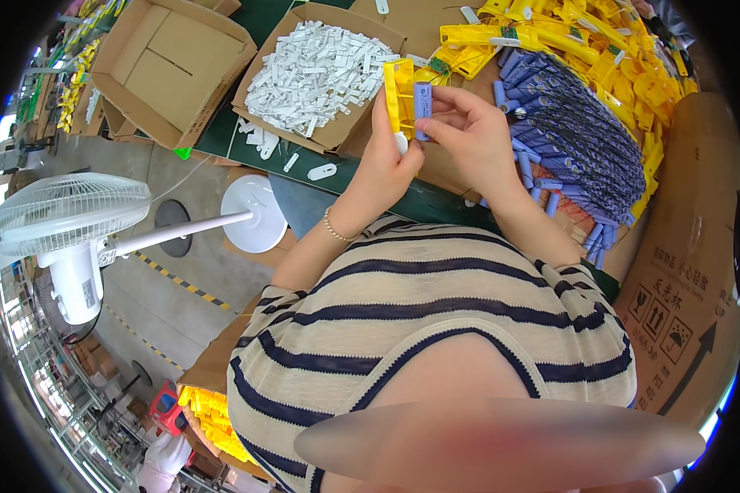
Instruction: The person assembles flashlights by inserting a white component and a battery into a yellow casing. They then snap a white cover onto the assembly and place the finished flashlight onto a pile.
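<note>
In front of my chest, my left hand (pixel 390 156) grips a yellow plastic housing (pixel 400 92) held upright, its hollow side turned toward the right. A small white piece (pixel 400 142) shows at the housing's lower end, by my fingers. Between thumb and fingers of my right hand (pixel 473 135) is a purple cylindrical battery cell (pixel 423 101). The cell stands upright right beside the housing; whether the two touch I cannot tell. To the right lies a big heap of purple battery cells (pixel 571 135) with dark wires. Yellow housings (pixel 567 41) are piled behind them.
A cardboard tray of small white plastic parts (pixel 316 78) sits on the green table, an empty cardboard box (pixel 168 66) to its left. Loose white pieces (pixel 322 172) lie near the table edge. A white fan (pixel 70 214) stands at left, a large carton (pixel 686 246) at right.
</note>
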`<state>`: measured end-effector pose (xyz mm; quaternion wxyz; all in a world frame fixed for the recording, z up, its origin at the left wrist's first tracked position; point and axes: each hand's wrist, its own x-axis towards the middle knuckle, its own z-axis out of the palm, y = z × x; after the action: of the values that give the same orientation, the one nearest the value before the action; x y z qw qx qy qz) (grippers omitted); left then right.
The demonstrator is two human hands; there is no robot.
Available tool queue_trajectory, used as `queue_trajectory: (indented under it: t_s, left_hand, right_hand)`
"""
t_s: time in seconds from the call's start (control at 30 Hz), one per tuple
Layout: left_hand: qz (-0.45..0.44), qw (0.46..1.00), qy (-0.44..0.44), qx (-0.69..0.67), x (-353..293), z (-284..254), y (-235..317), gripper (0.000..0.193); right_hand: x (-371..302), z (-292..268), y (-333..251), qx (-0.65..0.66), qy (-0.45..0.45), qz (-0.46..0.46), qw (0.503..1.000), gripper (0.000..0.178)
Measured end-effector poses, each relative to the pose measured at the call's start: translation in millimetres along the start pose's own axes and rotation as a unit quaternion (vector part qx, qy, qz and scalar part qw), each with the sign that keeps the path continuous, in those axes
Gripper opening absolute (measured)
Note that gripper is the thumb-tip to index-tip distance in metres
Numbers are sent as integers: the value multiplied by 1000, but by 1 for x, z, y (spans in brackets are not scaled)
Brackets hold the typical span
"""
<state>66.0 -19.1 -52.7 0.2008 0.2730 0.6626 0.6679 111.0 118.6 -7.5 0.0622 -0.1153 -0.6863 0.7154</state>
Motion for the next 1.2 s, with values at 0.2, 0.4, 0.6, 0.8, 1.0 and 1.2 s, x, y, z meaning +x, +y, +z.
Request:
queue_trajectory:
  t_s: [0.2, 0.4, 0.6, 0.8, 1.0, 1.2]
  left_hand:
    - [15, 999, 4, 28, 3, 1, -3, 72]
    - [11, 1000, 21, 0, 4, 4, 3, 72]
    - [33, 999, 40, -2, 6, 3, 0, 69]
    - [17, 999, 41, -13, 6, 0, 1, 70]
    - [35, 999, 11, 15, 6, -2, 1, 70]
    - [42, 998, 7, 49, 5, -3, 1, 70]
  right_hand:
    - [1, 7, 0, 3, 38, -19, 999, 40]
    - [3, 12, 6, 51, 82, -42, 994, 34]
    - [7, 11, 8, 121, 98, 9, 988, 38]
    - [7, 10, 0, 114, 102, -21, 988, 41]
    - [7, 11, 4, 83, 65, -47, 993, 44]
    - [6, 12, 5, 18, 57, -42, 997, 41]
